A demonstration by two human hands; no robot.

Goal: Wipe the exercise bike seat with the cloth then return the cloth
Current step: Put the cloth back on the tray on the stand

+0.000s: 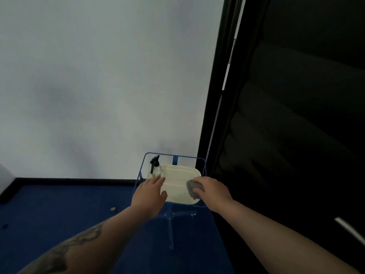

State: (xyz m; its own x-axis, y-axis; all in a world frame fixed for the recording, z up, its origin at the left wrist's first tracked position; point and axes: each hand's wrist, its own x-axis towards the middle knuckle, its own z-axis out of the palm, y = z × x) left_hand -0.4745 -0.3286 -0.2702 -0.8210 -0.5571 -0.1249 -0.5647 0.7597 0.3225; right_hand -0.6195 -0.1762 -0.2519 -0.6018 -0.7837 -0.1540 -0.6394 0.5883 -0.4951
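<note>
- Two bare hands are held over a cream plastic tray (177,186) on a blue wire-framed stand (173,155).
- A crumpled grey cloth (194,187) is gripped under the right hand (212,191), at the tray's right edge.
- Beyond the released, spread left hand (150,192), a clear spray bottle with black trigger (156,168) is seen.

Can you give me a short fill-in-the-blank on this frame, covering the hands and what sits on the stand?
1. The grey cloth is gripped by the ____ hand.
2. The left hand reaches toward the spray ____ at the tray's far left corner.
3. The cream tray sits on a stand with a ____ wire frame.

Missing words: right; bottle; blue
</note>
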